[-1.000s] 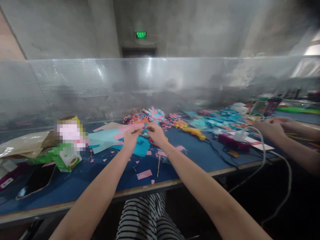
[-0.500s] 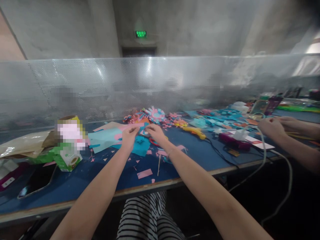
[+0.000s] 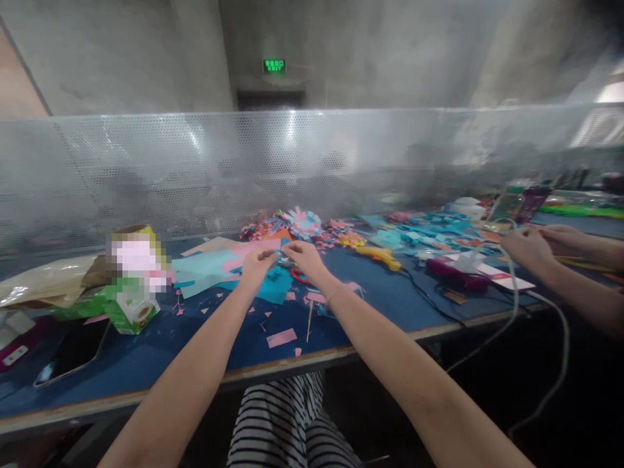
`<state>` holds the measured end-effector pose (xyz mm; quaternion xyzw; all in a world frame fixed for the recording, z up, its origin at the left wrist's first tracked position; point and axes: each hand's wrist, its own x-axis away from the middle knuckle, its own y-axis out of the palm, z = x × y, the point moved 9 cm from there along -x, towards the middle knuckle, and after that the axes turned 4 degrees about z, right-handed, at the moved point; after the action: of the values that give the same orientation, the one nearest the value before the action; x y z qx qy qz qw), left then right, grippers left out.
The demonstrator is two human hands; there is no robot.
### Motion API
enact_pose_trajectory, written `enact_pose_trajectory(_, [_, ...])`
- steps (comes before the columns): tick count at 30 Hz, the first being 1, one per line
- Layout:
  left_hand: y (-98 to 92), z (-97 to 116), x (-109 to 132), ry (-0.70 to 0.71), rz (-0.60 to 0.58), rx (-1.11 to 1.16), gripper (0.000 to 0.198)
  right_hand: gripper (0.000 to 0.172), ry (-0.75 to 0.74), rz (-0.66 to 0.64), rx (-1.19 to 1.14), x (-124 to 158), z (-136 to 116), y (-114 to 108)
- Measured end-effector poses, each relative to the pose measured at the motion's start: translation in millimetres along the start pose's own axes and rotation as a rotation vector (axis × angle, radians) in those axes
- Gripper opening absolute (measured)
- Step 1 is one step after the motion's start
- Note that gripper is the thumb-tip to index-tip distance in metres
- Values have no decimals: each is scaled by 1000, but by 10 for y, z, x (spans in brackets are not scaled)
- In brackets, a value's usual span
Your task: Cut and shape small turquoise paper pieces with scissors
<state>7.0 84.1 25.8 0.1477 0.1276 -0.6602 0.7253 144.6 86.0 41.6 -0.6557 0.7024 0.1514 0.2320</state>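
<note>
My left hand [image 3: 258,265] and my right hand [image 3: 305,260] meet over the middle of the table, fingertips nearly touching. Both pinch a small blue piece of paper [image 3: 277,251], whose exact shape the fingers mostly hide. Beneath them lie a blue paper sheet [image 3: 273,290], a light-blue sheet [image 3: 202,273] and a pink sheet [image 3: 253,247]. A red loop [image 3: 300,278], perhaps a scissors handle, shows beside my right hand. Just beyond my hands stands a pink, white and blue paper flower [image 3: 305,224].
A yellow glue gun [image 3: 377,256] with a black cord lies right. Pink scraps [image 3: 281,338] and a thin stick [image 3: 310,318] are near the front edge. At left are a phone [image 3: 75,351] and a green box [image 3: 131,309]. Another person's hands [image 3: 531,247] work at far right.
My left hand has turned slightly and shifted a little to the right, closer to my right hand. The small blue paper between the fingers shows less. The right hand has hardly moved.
</note>
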Motion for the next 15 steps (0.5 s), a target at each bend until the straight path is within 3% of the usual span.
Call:
enact_pose_trajectory(6, [69,-92,-6,-59,-75,71,28,15,-7,24,28,-17,27,-16])
enact_pose_trajectory(15, [2,-165,26,-204,-57,102,24,11,-127,-35,183,60,-89,77])
